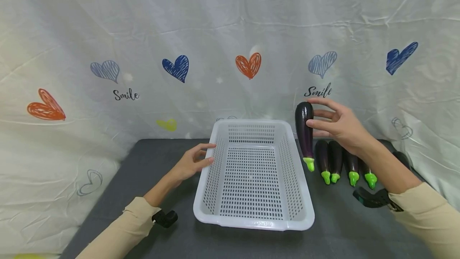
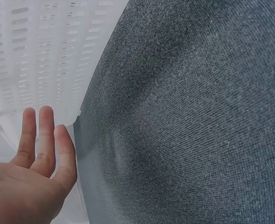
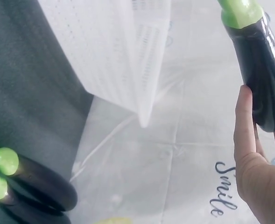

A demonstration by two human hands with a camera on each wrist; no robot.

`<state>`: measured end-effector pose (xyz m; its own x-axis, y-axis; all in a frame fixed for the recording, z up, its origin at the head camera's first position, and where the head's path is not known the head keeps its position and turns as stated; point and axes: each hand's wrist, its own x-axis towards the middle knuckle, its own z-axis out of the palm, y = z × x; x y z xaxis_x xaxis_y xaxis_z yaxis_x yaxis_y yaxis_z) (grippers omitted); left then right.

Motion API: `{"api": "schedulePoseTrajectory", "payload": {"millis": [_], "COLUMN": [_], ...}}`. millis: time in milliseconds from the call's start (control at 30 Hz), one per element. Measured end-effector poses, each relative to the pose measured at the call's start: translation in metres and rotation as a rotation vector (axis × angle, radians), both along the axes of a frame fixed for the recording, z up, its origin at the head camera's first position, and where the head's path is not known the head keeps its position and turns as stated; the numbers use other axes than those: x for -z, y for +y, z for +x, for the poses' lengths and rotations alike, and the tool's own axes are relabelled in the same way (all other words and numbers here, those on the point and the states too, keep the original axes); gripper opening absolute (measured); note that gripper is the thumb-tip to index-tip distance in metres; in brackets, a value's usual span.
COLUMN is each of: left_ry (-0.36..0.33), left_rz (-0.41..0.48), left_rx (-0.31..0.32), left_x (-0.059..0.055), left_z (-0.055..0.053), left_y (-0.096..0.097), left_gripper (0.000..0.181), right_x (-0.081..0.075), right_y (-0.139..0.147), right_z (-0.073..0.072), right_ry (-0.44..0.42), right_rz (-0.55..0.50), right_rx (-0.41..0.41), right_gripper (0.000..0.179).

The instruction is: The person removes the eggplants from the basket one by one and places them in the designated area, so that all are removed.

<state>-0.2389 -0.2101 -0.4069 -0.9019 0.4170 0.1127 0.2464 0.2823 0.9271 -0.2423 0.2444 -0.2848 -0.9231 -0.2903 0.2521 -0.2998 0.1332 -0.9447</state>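
Note:
My right hand holds a dark purple eggplant between thumb and fingers, near its rounded end. The eggplant hangs upright above the table beside the basket's right rim, green stem end down. My left hand touches the left rim of a white perforated plastic basket with thumb and fingertips. Its fingers look nearly straight along the outside of the wall in the left wrist view. Several more eggplants lie in a row right of the basket, partly hidden by my right hand and forearm.
A dark grey cloth covers the table. Behind it hangs a pale curtain printed with hearts and the word Smile. A black band with a small device sits on each wrist.

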Motion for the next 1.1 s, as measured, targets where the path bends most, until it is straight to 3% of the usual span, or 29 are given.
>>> {"api": "schedulePoseTrajectory", "payload": {"millis": [700, 1100], "left_ry": [0.006, 0.005], "left_rz": [-0.005, 0.005], "left_rx": [0.0, 0.009], "left_x": [0.0, 0.0], "left_z": [0.0, 0.0], "left_y": [0.002, 0.001], "left_gripper": [0.053, 0.053], "right_x": [0.02, 0.042], "right_y": [0.036, 0.056], "right_z": [0.009, 0.02], "right_ry": [-0.042, -0.09], "right_rz": [-0.013, 0.077], "right_rx": [-0.009, 0.023], "right_gripper": [0.066, 0.066]}}
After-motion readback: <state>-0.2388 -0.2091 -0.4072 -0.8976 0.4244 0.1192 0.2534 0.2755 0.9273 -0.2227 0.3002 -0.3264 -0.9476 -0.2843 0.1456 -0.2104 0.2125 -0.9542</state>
